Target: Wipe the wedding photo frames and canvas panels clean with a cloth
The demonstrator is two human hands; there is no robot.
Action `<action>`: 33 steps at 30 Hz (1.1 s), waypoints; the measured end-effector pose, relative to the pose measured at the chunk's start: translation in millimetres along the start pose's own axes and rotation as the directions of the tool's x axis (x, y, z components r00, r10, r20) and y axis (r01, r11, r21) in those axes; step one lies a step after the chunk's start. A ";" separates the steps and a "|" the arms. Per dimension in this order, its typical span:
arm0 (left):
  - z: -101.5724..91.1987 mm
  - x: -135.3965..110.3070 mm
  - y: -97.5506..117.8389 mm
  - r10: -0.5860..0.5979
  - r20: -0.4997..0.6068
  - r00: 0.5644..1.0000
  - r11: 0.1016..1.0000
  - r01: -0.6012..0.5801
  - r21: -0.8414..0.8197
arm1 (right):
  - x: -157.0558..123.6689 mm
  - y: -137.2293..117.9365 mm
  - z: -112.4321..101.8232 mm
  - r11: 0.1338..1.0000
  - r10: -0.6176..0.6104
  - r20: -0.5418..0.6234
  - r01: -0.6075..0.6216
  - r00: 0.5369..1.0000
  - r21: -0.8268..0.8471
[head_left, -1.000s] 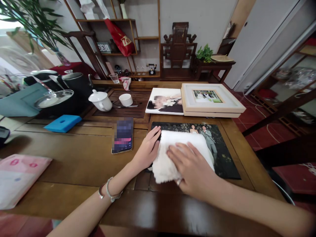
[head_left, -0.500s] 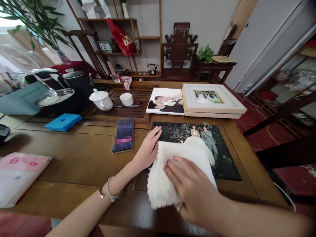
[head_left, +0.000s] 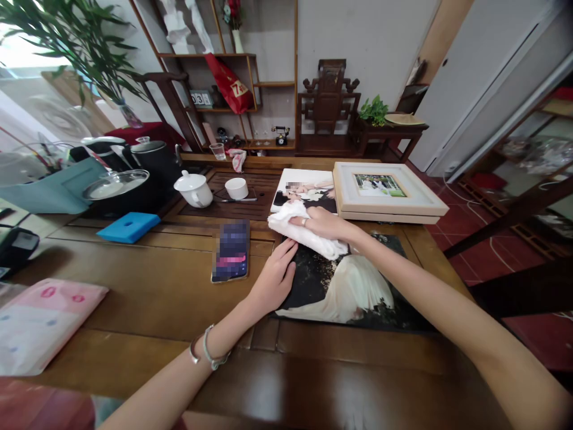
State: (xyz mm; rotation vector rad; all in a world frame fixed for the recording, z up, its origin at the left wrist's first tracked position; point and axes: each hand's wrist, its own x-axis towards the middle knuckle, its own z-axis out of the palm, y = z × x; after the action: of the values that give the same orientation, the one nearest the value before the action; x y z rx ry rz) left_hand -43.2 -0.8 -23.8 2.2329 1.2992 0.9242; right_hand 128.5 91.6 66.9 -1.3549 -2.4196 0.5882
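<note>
A dark wedding photo print (head_left: 358, 289) lies flat on the wooden table, and my right forearm crosses over its right part. My right hand (head_left: 323, 222) grips a folded white cloth (head_left: 298, 236), pressing it on the photo's far left corner. Part of that cloth overlaps the near edge of a white-bordered photo panel (head_left: 313, 190) behind. At the left edge of the print rests my left hand (head_left: 274, 278), fingers stretched out and flat, holding nothing. A phone (head_left: 231, 251) lies just left of it.
Pale framed photos (head_left: 338, 200) are stacked at the back right. Behind the phone, a tea tray (head_left: 212, 209) bears a lidded white cup (head_left: 193, 190) and a small white bowl (head_left: 236, 189). A blue block (head_left: 128, 227) and a pink-white tissue pack (head_left: 49, 319) lie leftward.
My right hand has moved the cloth away from me, from the photo's near left part to its far left corner. My left hand stays at the left edge.
</note>
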 end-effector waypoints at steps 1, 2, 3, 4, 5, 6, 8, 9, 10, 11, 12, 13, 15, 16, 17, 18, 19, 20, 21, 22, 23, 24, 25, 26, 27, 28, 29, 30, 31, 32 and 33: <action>0.0 -0.1 -0.3 -0.005 0.001 1.000 1.000 0.005 0.003 | 0.1 -1.1 1.1 1.000 -0.002 0.007 0.002 1.000 0.007; -0.1 -0.1 -0.5 -0.007 0.003 1.000 1.000 0.007 0.004 | -2.9 -0.8 1.8 1.000 0.001 0.009 -0.001 1.000 0.012; -0.3 0.0 -0.5 -0.005 0.004 1.000 1.000 0.005 0.004 | -8.8 1.1 2.2 1.000 0.007 0.002 -0.007 1.000 0.013; -0.6 0.1 -0.3 0.000 0.004 1.000 1.000 0.000 0.003 | -16.9 4.9 2.3 1.000 0.009 -0.014 -0.009 1.000 0.010; -0.9 0.3 0.1 0.006 0.004 1.000 1.000 -0.006 0.001 | -26.4 10.4 2.1 1.000 0.012 -0.033 -0.012 0.999 0.003; -1.4 0.5 0.6 0.012 0.005 1.000 1.000 -0.012 -0.002 | -36.5 17.2 1.7 1.000 0.015 -0.054 -0.016 0.998 -0.005; -2.3 1.0 1.5 0.020 0.015 1.000 1.000 -0.020 -0.006 | -55.3 32.3 1.1 0.999 0.023 -0.091 -0.025 0.996 -0.027; -2.6 1.1 1.9 0.021 0.022 1.000 1.000 -0.021 -0.005 | -62.9 39.1 1.1 0.999 0.024 -0.105 -0.028 0.994 -0.039; -2.9 1.3 2.2 0.020 0.028 0.999 1.000 -0.020 -0.003 | -69.2 44.2 1.5 0.998 0.020 -0.115 -0.026 0.993 -0.051; -3.0 1.4 2.2 0.018 0.033 0.999 1.000 -0.019 0.001 | -74.5 46.9 2.6 0.998 0.012 -0.121 -0.020 0.993 -0.062; -3.0 1.4 2.1 0.017 0.035 0.999 1.000 -0.017 0.005 | -79.5 46.6 4.5 0.997 -0.001 -0.119 -0.007 0.993 -0.071; -2.9 1.4 1.9 0.014 0.035 0.999 1.000 -0.014 0.007 | -84.9 43.0 7.1 0.997 -0.027 -0.110 0.018 0.994 -0.080; -2.4 1.4 1.0 0.012 0.032 0.999 1.000 -0.012 0.004 | -100.0 26.7 14.5 0.991 -0.099 -0.080 0.091 0.992 -0.100; -2.0 1.4 0.5 0.014 0.032 0.999 1.000 -0.014 0.000 | -110.3 15.4 18.7 0.984 -0.144 -0.059 0.137 0.988 -0.113; -1.7 1.4 0.1 0.018 0.033 0.999 1.000 -0.018 -0.006 | -122.2 3.2 23.0 0.976 -0.184 -0.039 0.178 0.982 -0.125; -1.4 1.4 -0.3 0.023 0.032 0.999 1.000 -0.023 -0.011 | -134.7 -8.6 26.9 0.966 -0.224 -0.012 0.220 0.975 -0.135; -1.1 1.4 -0.7 0.030 0.030 0.999 0.999 -0.029 -0.015 | -146.6 -18.7 30.1 0.956 -0.256 0.025 0.256 0.966 -0.144; -0.9 1.4 -1.0 0.036 0.025 0.999 0.999 -0.036 -0.019 | -156.5 -26.1 32.2 0.948 -0.275 0.055 0.280 0.960 -0.150; -0.8 1.4 -1.2 0.044 0.017 0.999 0.999 -0.043 -0.023 | -163.1 -30.1 33.3 0.943 -0.288 0.081 0.297 0.954 -0.153; -0.8 1.4 -1.4 0.050 0.011 0.999 0.998 -0.050 -0.026 | -165.5 -30.2 33.3 0.941 -0.290 0.093 0.302 0.953 -0.156; -0.8 1.4 -1.6 0.055 0.006 0.998 0.998 -0.055 -0.029 | -163.2 -26.6 32.3 0.942 -0.283 0.090 0.294 0.955 -0.162; -0.8 1.4 -1.7 0.058 0.005 0.998 0.998 -0.058 -0.031 | -156.3 -19.6 30.6 0.945 -0.267 0.073 0.276 0.961 -0.173; -1.0 1.4 -1.8 0.058 0.007 0.998 0.998 -0.057 -0.031 | -145.6 -10.2 28.5 0.949 -0.246 0.047 0.251 0.968 -0.189; -1.1 1.5 -1.7 0.054 0.009 0.998 0.998 -0.054 -0.030 | -132.3 0.5 26.0 0.953 -0.220 0.017 0.219 0.975 -0.211; -1.3 1.5 -1.7 0.050 0.012 0.999 0.998 -0.049 -0.026 | -117.9 11.4 23.6 0.955 -0.191 -0.012 0.183 0.982 -0.234; -1.5 1.5 -1.5 0.046 0.015 0.999 0.999 -0.045 -0.022 | -104.1 21.4 21.4 0.956 -0.161 -0.033 0.148 0.986 -0.253; -1.7 1.5 -1.2 0.043 0.017 0.999 0.999 -0.043 -0.018 | -92.4 29.5 19.7 0.957 -0.136 -0.049 0.118 0.990 -0.266; -1.9 1.5 -0.9 0.042 0.019 0.999 0.999 -0.042 -0.015 | -84.1 35.0 18.9 0.957 -0.116 -0.059 0.096 0.992 -0.273; -2.0 1.6 -0.5 0.041 0.019 0.999 0.999 -0.041 -0.013 | -80.0 37.6 18.9 0.957 -0.105 -0.063 0.084 0.992 -0.278; -2.1 1.7 -0.1 0.040 0.021 0.999 0.999 -0.040 -0.011 | -80.6 37.0 19.9 0.956 -0.104 -0.063 0.083 0.993 -0.280; -2.2 1.8 0.3 0.037 0.021 0.999 0.999 -0.037 -0.009 | -85.7 33.4 21.8 0.955 -0.115 -0.057 0.094 0.992 -0.282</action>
State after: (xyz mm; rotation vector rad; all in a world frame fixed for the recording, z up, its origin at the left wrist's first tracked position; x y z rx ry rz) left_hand -44.0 0.7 -21.5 2.2616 1.2462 0.9145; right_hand 186.6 29.3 26.1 -1.3134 -2.5669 0.1706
